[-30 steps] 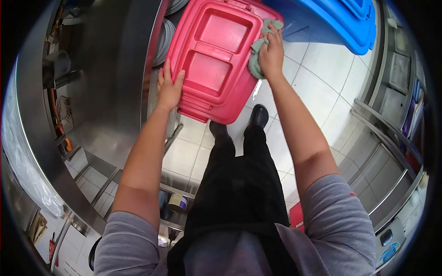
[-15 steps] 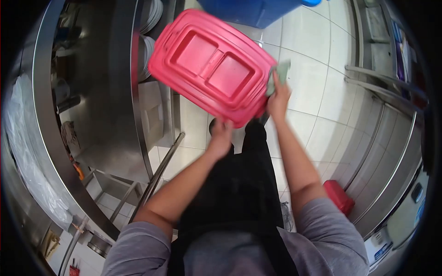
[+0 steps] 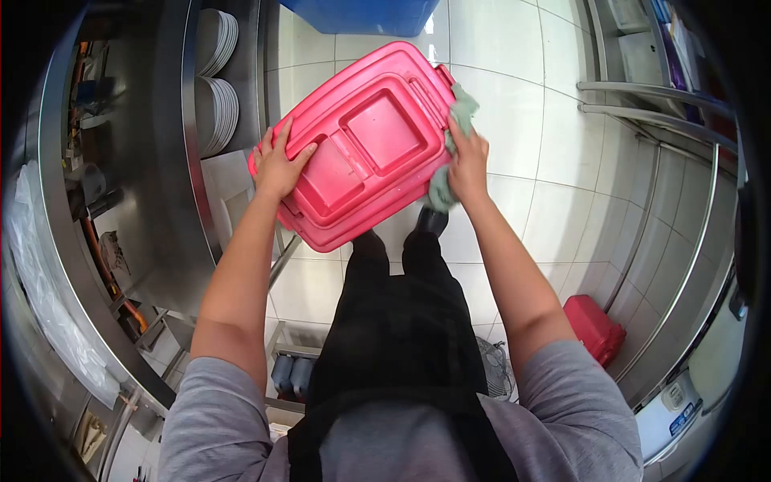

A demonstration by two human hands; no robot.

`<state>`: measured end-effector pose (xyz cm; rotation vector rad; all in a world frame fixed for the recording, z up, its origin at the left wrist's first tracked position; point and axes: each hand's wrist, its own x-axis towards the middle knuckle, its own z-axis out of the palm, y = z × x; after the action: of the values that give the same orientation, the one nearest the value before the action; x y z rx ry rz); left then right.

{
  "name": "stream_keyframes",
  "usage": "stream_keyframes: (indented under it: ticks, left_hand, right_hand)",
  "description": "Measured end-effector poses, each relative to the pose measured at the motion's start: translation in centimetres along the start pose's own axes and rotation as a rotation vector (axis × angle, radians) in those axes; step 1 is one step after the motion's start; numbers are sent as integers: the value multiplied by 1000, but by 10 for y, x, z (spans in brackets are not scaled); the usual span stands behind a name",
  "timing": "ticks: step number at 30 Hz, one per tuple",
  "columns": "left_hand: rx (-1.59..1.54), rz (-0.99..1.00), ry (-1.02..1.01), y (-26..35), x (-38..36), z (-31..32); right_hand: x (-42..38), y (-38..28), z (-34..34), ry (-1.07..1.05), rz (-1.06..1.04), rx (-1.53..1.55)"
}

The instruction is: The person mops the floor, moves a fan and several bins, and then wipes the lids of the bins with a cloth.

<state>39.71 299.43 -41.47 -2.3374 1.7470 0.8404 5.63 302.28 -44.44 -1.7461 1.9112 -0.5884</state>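
Observation:
A red plastic lid (image 3: 317,229), with two square recesses in its top, is held out in front of me at a slant, its right end higher in view. My left hand (image 3: 279,167) grips the lid's left end, thumb lying over the top and fingers at the rim. At the opposite end, my right hand (image 3: 469,161) presses a crumpled pale green cloth (image 3: 442,191) against the edge. Parts of the cloth stick out above and below my right fingers. The lid's underside is hidden.
Stacked white plates (image 3: 218,116) stand on a shelf beside the steel counter (image 3: 152,201) at left. A blue bin (image 3: 365,16) is ahead on the tiled floor (image 3: 514,128). A red case (image 3: 593,329) sits low at right, below a metal rack (image 3: 658,95). A wire fan guard (image 3: 496,365) is by my legs.
The lid has turned so its right end now points up and away. My left hand has moved from its near edge to its left end. The right hand keeps the cloth at the edge.

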Motion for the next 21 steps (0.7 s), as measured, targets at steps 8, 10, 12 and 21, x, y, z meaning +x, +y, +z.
stream_keyframes:
  ticks: [8,10,12,21]
  left_hand:
    - [-123,-65,-146,37,-85,68]
    - [-222,58,-120,43,-100,98]
    - [-239,31,-148,58,-115,100]
    - [-223,65,-188,67,-122,101]
  right_hand:
    - [91,28,-5,103,-157,-6]
    - [56,26,0,162,-72,2]
    - [-12,15,-3,78,147,-31]
    - [-191,21,6,54,138,191]
